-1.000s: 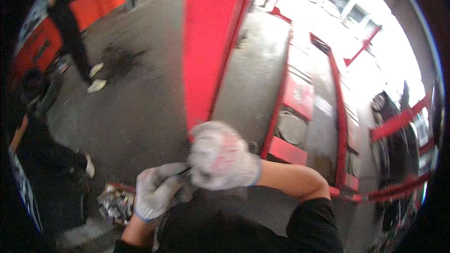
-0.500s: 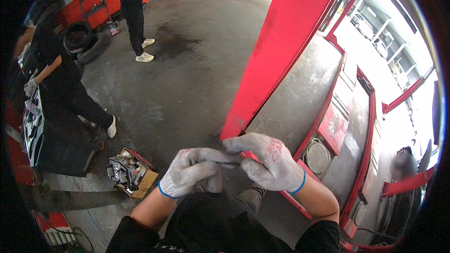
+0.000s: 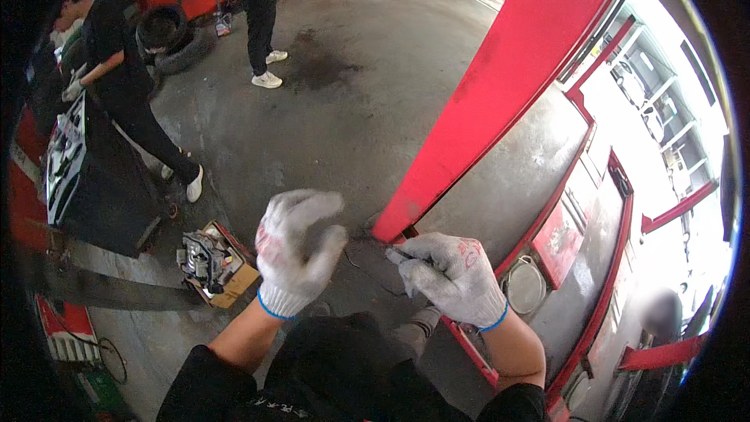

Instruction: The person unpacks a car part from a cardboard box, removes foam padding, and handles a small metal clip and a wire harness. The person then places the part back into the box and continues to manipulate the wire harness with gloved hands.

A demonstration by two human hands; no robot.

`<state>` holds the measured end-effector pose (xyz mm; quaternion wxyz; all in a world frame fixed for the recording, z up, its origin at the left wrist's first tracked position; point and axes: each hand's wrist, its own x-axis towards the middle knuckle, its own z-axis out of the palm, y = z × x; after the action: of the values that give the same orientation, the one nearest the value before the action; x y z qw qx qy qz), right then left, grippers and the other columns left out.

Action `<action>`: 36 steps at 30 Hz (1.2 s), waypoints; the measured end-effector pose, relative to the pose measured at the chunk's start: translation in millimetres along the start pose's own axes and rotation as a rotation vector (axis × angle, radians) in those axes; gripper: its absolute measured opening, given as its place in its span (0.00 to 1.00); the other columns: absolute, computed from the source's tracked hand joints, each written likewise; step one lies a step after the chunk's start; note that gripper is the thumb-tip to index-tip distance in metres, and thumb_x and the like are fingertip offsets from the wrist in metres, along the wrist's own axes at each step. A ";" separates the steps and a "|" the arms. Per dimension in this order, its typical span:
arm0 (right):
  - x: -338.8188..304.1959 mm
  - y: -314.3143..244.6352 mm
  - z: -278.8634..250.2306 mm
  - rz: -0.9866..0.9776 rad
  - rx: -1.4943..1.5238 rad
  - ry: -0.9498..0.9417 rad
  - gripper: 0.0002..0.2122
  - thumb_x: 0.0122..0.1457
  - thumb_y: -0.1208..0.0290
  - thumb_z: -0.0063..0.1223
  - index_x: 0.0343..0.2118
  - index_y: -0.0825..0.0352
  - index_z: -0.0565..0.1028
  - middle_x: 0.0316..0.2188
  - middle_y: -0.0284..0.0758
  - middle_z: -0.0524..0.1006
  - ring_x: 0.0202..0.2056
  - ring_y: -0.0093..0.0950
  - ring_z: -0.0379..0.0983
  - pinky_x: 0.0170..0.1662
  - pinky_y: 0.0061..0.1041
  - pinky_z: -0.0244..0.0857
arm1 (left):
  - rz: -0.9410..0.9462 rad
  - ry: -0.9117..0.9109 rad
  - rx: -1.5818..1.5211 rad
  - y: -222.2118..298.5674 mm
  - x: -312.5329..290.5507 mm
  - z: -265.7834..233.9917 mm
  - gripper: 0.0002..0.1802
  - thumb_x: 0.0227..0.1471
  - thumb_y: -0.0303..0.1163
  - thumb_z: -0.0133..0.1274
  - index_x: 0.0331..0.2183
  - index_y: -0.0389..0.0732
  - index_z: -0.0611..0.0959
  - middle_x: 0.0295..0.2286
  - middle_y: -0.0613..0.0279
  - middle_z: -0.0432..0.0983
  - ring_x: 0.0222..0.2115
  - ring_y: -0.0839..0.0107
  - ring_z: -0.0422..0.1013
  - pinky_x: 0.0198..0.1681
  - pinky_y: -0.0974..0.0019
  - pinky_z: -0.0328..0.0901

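My left hand, in a white knit glove with a blue cuff, is raised with thumb and fingers spread apart, and nothing shows between them. Close to the foot of the red post, my gloved right hand is closed in a pinch. A thin dark strand shows just below its fingers; its held end is hidden. Between the hands, a second thin dark curved piece appears against the floor; I cannot tell whether it is in the air or lying there.
A red lift post rises ahead, with red lift rails on the right. A cardboard box of metal parts sits left. Behind it, a gloved person leans over a dark panel; another person stands farther off.
My hands have come apart. The left has let go, opened and lifted leftward, while the right stays pinched. The whole view has shifted slightly, and the scene sits farther right.
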<state>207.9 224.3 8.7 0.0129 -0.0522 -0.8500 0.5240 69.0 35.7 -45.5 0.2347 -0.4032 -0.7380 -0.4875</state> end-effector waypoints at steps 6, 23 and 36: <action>-0.8 14.5 10.6 0.003 -0.035 0.039 0.10 0.59 0.72 0.56 0.41 0.70 0.80 0.29 0.41 0.80 0.29 0.36 0.79 0.34 0.30 0.71 | -0.812 -0.825 -0.784 18.2 -56.4 17.0 0.12 0.57 0.30 0.54 0.41 0.34 0.82 0.33 0.53 0.81 0.35 0.64 0.78 0.41 0.59 0.72; 1.7 16.8 14.9 0.141 -0.148 -0.086 0.14 0.56 0.68 0.61 0.43 0.68 0.79 0.30 0.43 0.79 0.32 0.39 0.77 0.38 0.33 0.71 | -1.115 -0.303 -1.529 -12.9 -48.2 59.4 0.17 0.58 0.43 0.57 0.40 0.39 0.82 0.36 0.59 0.79 0.37 0.68 0.75 0.44 0.62 0.70; 26.2 31.3 14.0 -0.012 -0.183 -0.108 0.12 0.56 0.69 0.61 0.41 0.68 0.80 0.32 0.43 0.81 0.36 0.41 0.79 0.41 0.35 0.72 | -1.210 -0.208 -1.614 -36.1 -30.7 58.1 0.16 0.63 0.41 0.52 0.43 0.38 0.79 0.35 0.60 0.79 0.35 0.71 0.77 0.39 0.67 0.74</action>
<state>183.1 228.4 -26.4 -0.0348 -0.0196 -0.8942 0.4460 59.3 70.1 -111.5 -0.4597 -0.0402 -0.2852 -0.8401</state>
